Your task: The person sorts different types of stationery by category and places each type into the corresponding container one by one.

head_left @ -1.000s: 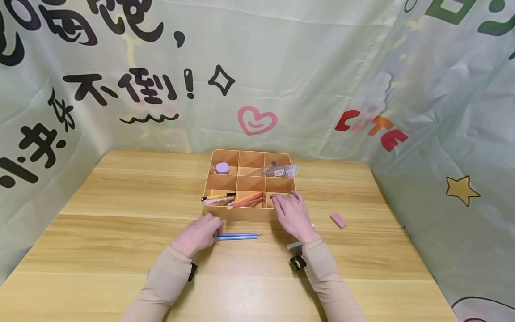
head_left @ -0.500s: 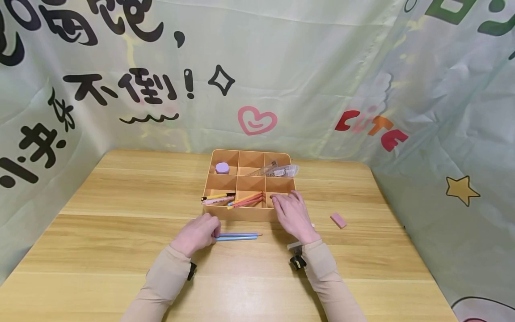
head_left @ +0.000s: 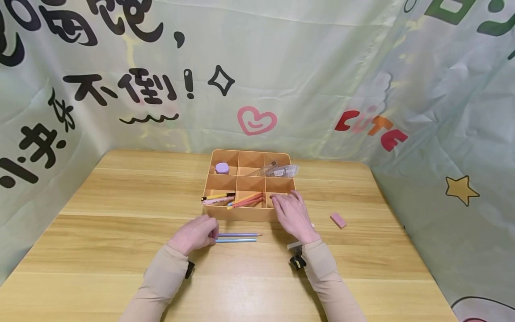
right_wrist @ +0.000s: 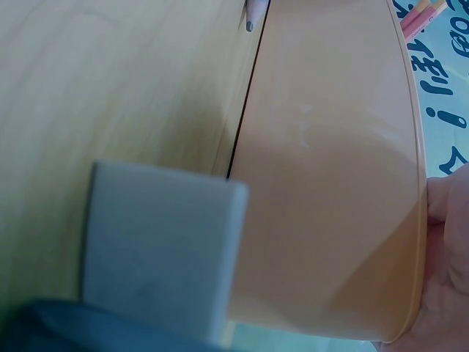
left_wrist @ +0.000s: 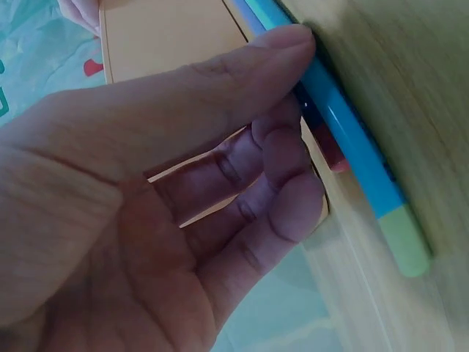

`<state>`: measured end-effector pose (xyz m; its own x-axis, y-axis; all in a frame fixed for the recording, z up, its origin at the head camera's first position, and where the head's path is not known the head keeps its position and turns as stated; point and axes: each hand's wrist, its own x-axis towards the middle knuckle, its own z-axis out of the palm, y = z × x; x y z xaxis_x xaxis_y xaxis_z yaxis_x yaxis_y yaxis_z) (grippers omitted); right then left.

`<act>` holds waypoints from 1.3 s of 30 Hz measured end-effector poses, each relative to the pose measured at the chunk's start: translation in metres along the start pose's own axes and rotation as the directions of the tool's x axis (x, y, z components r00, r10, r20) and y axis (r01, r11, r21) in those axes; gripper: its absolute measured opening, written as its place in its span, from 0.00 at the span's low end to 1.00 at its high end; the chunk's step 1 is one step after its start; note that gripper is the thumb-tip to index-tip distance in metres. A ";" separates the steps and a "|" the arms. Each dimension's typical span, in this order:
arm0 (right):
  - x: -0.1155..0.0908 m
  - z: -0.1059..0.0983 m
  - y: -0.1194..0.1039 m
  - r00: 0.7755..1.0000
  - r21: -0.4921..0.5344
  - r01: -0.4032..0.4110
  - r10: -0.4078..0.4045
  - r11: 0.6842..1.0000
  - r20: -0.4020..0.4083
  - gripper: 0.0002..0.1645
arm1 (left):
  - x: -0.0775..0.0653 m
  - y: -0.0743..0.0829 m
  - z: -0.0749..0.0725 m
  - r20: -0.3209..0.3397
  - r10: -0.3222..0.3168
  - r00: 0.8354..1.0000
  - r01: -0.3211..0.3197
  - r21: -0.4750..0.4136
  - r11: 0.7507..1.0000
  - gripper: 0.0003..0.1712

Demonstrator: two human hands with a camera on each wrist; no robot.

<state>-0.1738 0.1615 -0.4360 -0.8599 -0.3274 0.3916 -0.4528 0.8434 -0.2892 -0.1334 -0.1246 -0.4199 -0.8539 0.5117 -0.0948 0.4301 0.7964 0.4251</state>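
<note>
My left hand (head_left: 197,233) is in front of the compartment box (head_left: 249,215), fingers curled and thumb on a blue pencil (left_wrist: 355,147) with a pale green end. Just beyond it lies a purple pencil (head_left: 240,235), roughly parallel, a narrow gap between the two. The curled left fingers overlap the purple pencil's near end. My right hand (head_left: 293,214) holds the box at its front right corner, fingers bent over the rim. In the right wrist view, part of that hand (right_wrist: 448,242) shows against the rim beside the box's smooth front wall (right_wrist: 322,161).
The box holds several pencils (head_left: 247,200) at front middle, pens (head_left: 219,198) at front left, a purple round-topped item (head_left: 222,168) at back left, and clear rulers (head_left: 283,171) at back right. A pink eraser (head_left: 338,220) lies right on the wooden table (head_left: 120,246).
My left hand has shifted slightly left and towards me. The blue pencil has come a little nearer me, so the gap to the purple pencil has widened. My right hand stays put.
</note>
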 end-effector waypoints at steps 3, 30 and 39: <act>0.000 0.000 0.000 1.000 0.004 0.000 0.000 1.000 0.000 0.18 | 0.001 -0.002 0.000 0.007 0.027 1.000 -0.027 0.001 1.000 0.11; 0.000 0.001 0.001 1.000 0.002 0.017 -0.017 1.000 -0.015 0.18 | -0.005 -0.003 -0.017 0.103 0.220 0.970 -0.169 -0.367 0.915 0.04; 0.000 0.001 0.001 1.000 -0.004 0.012 -0.012 1.000 -0.007 0.18 | -0.009 0.004 -0.024 0.105 0.252 0.962 -0.169 -0.497 0.851 0.06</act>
<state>-0.1742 0.1621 -0.4368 -0.8526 -0.3348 0.4011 -0.4623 0.8412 -0.2805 -0.1308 -0.1342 -0.3963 -0.6820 0.7271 -0.0785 0.3645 0.4310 0.8254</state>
